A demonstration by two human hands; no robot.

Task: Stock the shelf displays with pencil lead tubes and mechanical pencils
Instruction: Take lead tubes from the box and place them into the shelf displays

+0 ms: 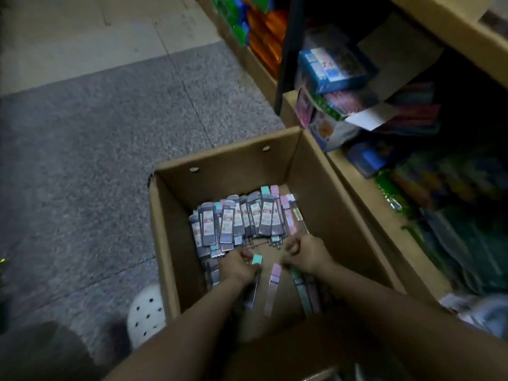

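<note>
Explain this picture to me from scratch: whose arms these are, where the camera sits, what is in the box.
There is no machine here. A person wears one camera on the head, looking down at their own arms. Both reach into an open cardboard box on the floor. Inside lie flat packets of pencil leads and slim pastel packs. The left hand curls its fingers around a teal-tipped pack. The right hand is curled too; what it grips is too blurred to tell. Stocked shelves stand to the right.
</note>
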